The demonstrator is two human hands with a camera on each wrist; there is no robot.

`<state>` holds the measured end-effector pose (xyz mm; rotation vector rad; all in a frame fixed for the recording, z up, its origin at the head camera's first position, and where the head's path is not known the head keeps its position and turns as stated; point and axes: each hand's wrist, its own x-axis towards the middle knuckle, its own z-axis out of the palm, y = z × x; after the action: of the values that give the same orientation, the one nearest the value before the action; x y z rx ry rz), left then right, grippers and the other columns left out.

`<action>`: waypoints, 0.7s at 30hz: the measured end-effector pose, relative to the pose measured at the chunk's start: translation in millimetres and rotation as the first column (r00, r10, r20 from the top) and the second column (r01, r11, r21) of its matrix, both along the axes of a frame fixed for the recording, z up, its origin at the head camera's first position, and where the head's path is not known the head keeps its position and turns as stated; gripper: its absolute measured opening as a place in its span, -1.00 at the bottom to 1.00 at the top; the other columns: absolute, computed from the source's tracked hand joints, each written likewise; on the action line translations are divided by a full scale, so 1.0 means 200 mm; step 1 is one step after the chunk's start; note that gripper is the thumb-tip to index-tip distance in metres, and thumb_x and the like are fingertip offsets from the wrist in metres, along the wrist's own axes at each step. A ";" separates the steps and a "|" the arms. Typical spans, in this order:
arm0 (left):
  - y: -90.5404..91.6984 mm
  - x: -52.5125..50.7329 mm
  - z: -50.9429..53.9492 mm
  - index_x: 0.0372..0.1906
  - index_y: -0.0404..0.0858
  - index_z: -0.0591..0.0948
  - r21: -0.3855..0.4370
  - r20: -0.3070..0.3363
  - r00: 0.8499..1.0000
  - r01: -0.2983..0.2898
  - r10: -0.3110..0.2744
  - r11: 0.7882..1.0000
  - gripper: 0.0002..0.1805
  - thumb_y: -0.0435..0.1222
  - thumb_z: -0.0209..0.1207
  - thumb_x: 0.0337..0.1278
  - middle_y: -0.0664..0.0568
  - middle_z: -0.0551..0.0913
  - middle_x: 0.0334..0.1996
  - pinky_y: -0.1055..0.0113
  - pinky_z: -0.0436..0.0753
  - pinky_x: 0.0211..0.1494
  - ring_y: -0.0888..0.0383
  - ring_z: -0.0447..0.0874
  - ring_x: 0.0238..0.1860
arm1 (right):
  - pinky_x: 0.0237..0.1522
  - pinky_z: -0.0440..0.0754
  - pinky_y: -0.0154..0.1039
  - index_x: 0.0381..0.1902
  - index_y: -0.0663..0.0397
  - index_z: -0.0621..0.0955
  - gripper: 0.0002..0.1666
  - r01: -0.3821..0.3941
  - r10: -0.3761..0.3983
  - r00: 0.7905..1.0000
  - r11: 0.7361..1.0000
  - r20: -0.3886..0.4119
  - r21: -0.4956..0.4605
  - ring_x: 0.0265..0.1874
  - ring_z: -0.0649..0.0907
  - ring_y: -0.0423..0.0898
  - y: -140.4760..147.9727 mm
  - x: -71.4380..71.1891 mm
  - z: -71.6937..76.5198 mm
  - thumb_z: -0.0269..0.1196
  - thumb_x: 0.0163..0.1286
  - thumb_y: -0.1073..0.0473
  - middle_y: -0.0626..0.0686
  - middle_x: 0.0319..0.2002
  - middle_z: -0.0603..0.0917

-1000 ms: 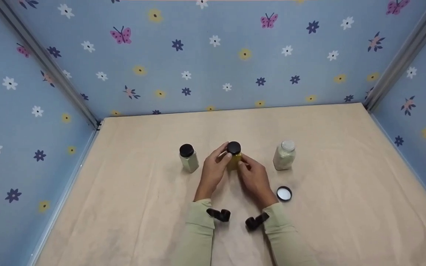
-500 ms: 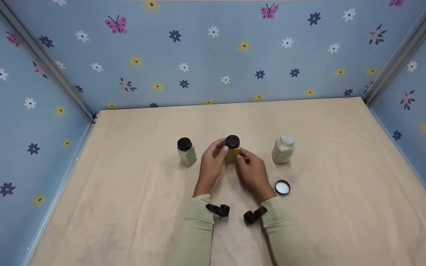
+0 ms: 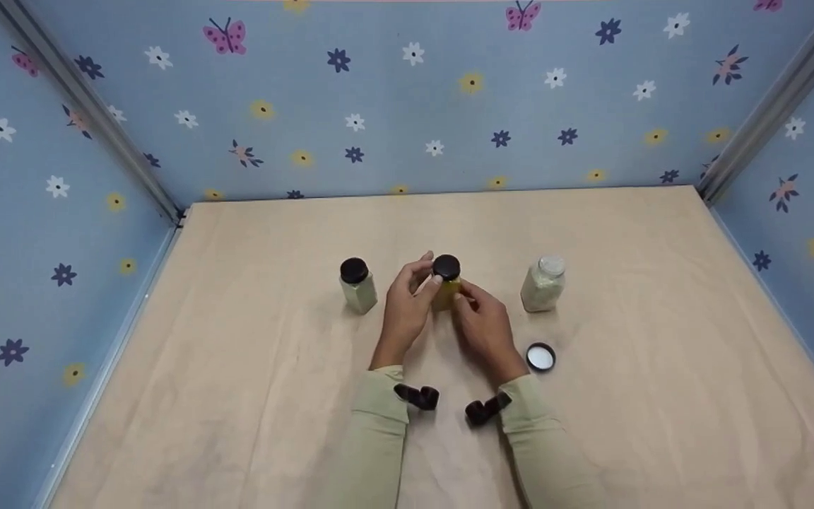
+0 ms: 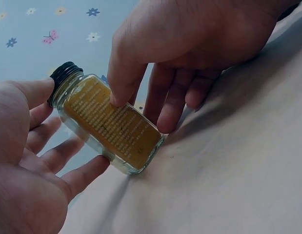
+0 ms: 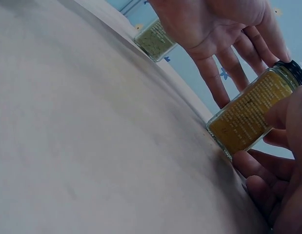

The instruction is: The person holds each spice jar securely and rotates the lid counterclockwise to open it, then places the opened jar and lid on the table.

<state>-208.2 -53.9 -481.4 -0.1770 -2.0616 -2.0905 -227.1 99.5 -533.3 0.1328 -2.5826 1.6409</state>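
A square glass spice jar point(image 3: 444, 300) of yellow-brown powder stands upright at mid-table, with printed text on its side in the left wrist view. Its black lid point(image 4: 64, 80) is on. My left hand point(image 3: 403, 312) pinches this lid, thumb in front and fingers behind; its lower fingers lie along the glass. My right hand point(image 3: 486, 334) grips the jar's body from the right between thumb and fingers. In the right wrist view the jar point(image 5: 249, 113) has its base on the cloth.
To the left stands a black-lidded jar of pale green contents point(image 3: 359, 294). A similar jar with a whitish top point(image 3: 542, 288) stands right. Nearer, a loose black lid point(image 3: 540, 358) lies white inside up, beside my right wrist. Patterned walls point(image 3: 414, 99) enclose the cloth-covered table point(image 3: 223, 339).
The head view has tilted slightly, so everything sits a little higher in it. Both hands keep their places on the spice jar; my left fingers shift slightly around the lid.
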 end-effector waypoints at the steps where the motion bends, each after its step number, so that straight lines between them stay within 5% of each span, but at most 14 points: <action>1: 0.00 0.00 0.00 0.16 -0.48 0.50 0.002 0.001 1.000 -0.003 0.003 1.000 -0.67 -0.44 0.16 0.39 -0.25 0.46 0.34 0.14 0.39 0.40 -0.08 0.44 0.35 | 0.15 0.54 -0.09 0.32 0.05 0.57 -0.51 0.000 0.000 1.000 1.000 0.001 0.000 0.02 0.65 -0.06 0.00 0.00 0.00 0.15 0.49 0.06 0.03 0.08 0.70; 9: 0.01 -0.01 0.01 0.17 -0.47 0.49 0.014 0.039 0.999 -0.004 0.003 1.000 -0.65 -0.44 0.18 0.37 -0.22 0.56 0.23 0.22 0.47 0.33 -0.06 0.50 0.30 | 0.14 0.54 -0.08 0.31 0.05 0.59 -0.52 0.001 -0.001 1.000 1.000 -0.008 0.008 0.01 0.66 -0.06 0.00 0.00 0.01 0.16 0.49 0.07 0.03 0.07 0.71; 16: 0.01 -0.09 -0.11 0.39 -0.33 0.41 -0.038 0.087 0.996 -0.006 0.009 0.999 -0.48 -0.31 0.19 0.41 -0.17 0.51 0.28 0.12 0.41 0.39 -0.04 0.42 0.36 | 0.16 0.54 -0.11 0.32 0.02 0.58 -0.50 -0.011 0.011 1.000 1.000 -0.018 0.010 0.02 0.66 -0.08 0.00 0.00 0.02 0.19 0.48 0.05 0.01 0.07 0.71; 21: 0.00 -0.09 -0.13 0.43 -0.22 0.42 -0.087 0.101 0.995 0.004 0.004 0.996 -0.44 -0.22 0.20 0.41 -0.07 0.49 0.33 0.21 0.45 0.35 0.04 0.42 0.36 | 0.17 0.54 -0.12 0.32 0.05 0.57 -0.49 -0.018 0.018 1.000 1.000 -0.005 0.006 0.03 0.66 -0.08 0.00 0.00 0.01 0.21 0.47 0.05 0.02 0.07 0.71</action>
<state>-226.1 -53.0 -506.7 -0.0857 -2.2129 -2.0503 -226.8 100.4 -531.6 0.1609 -2.5903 1.6375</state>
